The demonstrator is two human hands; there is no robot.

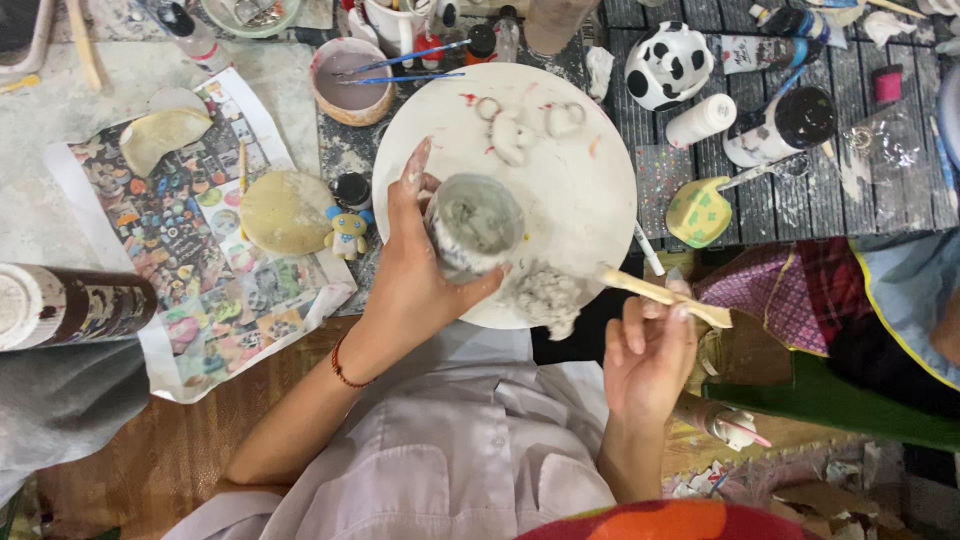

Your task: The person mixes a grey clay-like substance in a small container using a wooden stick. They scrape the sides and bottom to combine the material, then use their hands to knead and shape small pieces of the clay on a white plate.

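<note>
Your left hand [415, 275] is wrapped around a small grey clay cup [472, 225], thumb hooked across the near side and fingers curled round the far side, index finger pointing up past the rim. So that one's clamped on the cup, wrist bent in from the lower left with a red string bracelet [343, 367] on it. Your right hand [648, 355] comes up from below, fingers folded around a flat wooden modelling stick [662, 292], which lies nearly level and points left toward the cup without touching it. Hands are apart, a lump of wet grey clay [548, 295] sitting between them.

The cup sits over the near edge of a round white board [590, 190], which is smeared and has little clay rings and blobs on its far side. Just left of your left hand there's a small yellow and blue figurine [348, 233] and a pale flat clay disc [285, 211] on a sheet of colourful printed paper [200, 260]. Beyond the board, a pot of murky water [350, 82] with blue brushes [400, 65] laid across it. Up and right of your right hand: a black-and-white spotted ceramic pot [668, 63], a couple of paint bottles [780, 125] and a green-dotted yellow piece [698, 211] on the dark slatted tabletop [880, 190]. Everything looks dusty and clay-streaked.
</note>
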